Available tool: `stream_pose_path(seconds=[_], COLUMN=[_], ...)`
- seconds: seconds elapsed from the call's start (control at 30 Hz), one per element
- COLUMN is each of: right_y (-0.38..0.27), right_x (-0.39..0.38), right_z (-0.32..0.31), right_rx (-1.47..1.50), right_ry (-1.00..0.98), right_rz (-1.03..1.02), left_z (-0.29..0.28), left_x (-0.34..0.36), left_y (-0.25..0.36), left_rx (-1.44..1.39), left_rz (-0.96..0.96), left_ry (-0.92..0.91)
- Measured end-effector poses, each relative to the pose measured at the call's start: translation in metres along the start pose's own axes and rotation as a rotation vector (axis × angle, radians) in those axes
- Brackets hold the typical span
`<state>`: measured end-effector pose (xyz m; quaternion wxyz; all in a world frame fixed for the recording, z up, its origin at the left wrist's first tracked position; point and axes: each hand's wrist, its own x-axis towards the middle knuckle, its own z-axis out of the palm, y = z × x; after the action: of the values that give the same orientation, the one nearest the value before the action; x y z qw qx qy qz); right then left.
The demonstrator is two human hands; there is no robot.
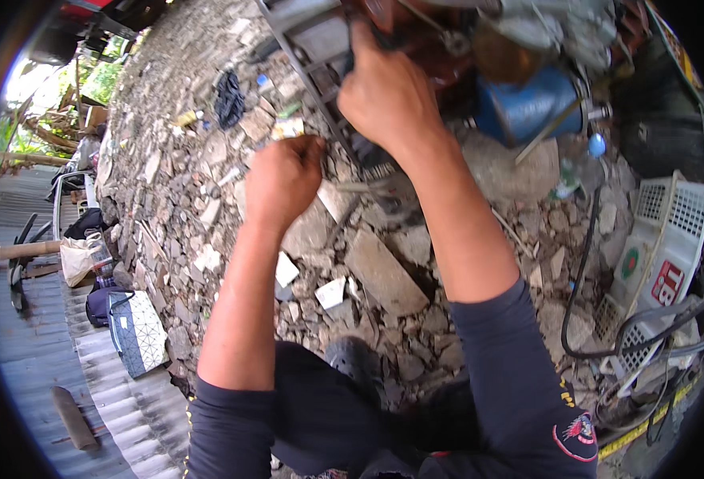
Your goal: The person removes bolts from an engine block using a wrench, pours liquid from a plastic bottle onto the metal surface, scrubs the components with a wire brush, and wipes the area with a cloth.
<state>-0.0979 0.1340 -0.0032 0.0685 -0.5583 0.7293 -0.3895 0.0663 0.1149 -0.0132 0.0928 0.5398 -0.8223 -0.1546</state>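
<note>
My left hand (282,177) is closed in a fist above the rubble, its thumb side close to a grey metal frame (314,80). Whatever it may hold is hidden by the fingers. Farther forward, my right hand (390,96) reaches over that frame, with the index finger stretched forward and the other fingers curled. A dark piece shows at its fingertips, but its kind cannot be made out. Beyond the hand lie reddish-brown parts and grey, plastic-like material (555,28). To the right of my right wrist is a blue metal cylinder (528,109).
Broken stones (388,271) cover the ground, with a black plastic bag (229,100) at the upper left. At right lie a white plastic basket (643,255) and a black cable (579,319). A white patterned bag (139,334) stands by corrugated metal sheets (120,399) at left.
</note>
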Motion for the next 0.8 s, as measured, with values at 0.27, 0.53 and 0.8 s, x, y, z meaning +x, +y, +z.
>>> stream_pose_path(seconds=[0.27, 0.53, 0.8], right_y=[-0.001, 0.016, 0.068], right_x=[-0.019, -0.061, -0.037], right_z=[0.005, 0.05, 0.057], right_rx=[0.048, 0.473, 0.086], right_ry=[-0.026, 0.196, 0.456], right_rz=[0.024, 0.106, -0.075], left_z=[0.0, -0.001, 0.001], left_x=[-0.002, -0.002, -0.002], left_y=[-0.006, -0.012, -0.013], left_rx=[0.016, 0.013, -0.045], left_rz=[0.037, -0.008, -0.003], left_ry=[0.057, 0.022, 0.044])
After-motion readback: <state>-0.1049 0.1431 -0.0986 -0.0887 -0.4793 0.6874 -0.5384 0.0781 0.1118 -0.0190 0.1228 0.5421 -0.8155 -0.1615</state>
